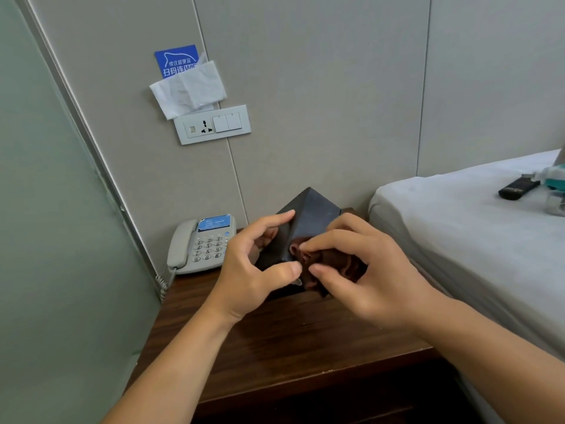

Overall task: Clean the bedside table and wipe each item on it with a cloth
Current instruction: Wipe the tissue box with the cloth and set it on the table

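A black box (312, 209) is tilted up on one corner above the dark wooden bedside table (275, 341). My left hand (253, 270) grips its left side, forefinger on the upper face and thumb at the lower edge. My right hand (367, 270) holds a crumpled dark brown cloth (333, 267) and presses it against the box's lower right face. The lower part of the box is hidden behind my hands. A grey desk telephone (198, 246) with a blue label sits at the table's back left corner.
A bed with a white sheet (458, 228) borders the table on the right; a black remote (515, 188) and a clear spray bottle (550, 185) lie on it. On the wall are a socket-and-switch panel (212, 124), a white tissue (188, 88) and a blue sticker (175, 61). A frosted glass partition (46, 240) closes the left side.
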Action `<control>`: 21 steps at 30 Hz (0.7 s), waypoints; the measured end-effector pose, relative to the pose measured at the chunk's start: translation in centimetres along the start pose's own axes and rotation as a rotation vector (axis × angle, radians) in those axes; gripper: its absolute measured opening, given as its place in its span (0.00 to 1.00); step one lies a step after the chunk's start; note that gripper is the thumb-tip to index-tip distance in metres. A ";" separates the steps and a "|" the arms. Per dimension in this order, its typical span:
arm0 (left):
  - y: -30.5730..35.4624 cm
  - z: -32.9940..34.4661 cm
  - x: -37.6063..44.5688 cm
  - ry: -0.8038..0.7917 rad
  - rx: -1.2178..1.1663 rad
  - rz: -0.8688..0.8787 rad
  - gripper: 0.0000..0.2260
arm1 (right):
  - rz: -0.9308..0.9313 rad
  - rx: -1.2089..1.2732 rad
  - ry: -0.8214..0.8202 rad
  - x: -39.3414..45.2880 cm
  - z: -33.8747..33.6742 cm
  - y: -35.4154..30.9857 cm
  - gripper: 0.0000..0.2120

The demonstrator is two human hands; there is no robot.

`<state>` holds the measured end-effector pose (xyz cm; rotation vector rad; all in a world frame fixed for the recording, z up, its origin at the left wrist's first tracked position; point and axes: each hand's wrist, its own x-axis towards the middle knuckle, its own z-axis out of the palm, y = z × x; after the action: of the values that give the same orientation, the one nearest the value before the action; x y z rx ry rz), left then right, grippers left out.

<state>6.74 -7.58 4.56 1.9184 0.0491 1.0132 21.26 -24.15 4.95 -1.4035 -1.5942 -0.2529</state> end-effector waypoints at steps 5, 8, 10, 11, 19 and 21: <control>0.0 -0.1 0.1 -0.008 -0.008 -0.018 0.29 | -0.003 -0.028 -0.031 0.6 -0.9 0.1 0.07; -0.3 0.7 -0.2 -0.072 0.032 -0.033 0.30 | 0.075 -0.154 0.158 1.4 -0.7 0.8 0.07; -0.4 1.0 -0.2 -0.089 0.044 -0.032 0.29 | 0.107 -0.159 0.206 1.5 -0.6 0.9 0.08; -0.4 0.9 -0.1 -0.082 0.038 -0.025 0.29 | 0.083 -0.132 0.164 1.3 -0.5 0.7 0.08; -0.4 0.3 0.2 -0.043 0.026 -0.027 0.30 | 0.041 0.006 -0.119 0.7 -2.0 0.6 0.06; -0.4 0.4 0.2 -0.032 0.025 -0.039 0.30 | 0.071 0.007 -0.024 1.0 -1.9 1.6 0.06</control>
<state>7.29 -7.53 4.34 1.9488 0.0803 0.9599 23.73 -24.28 5.95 -1.4603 -1.5600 -0.1887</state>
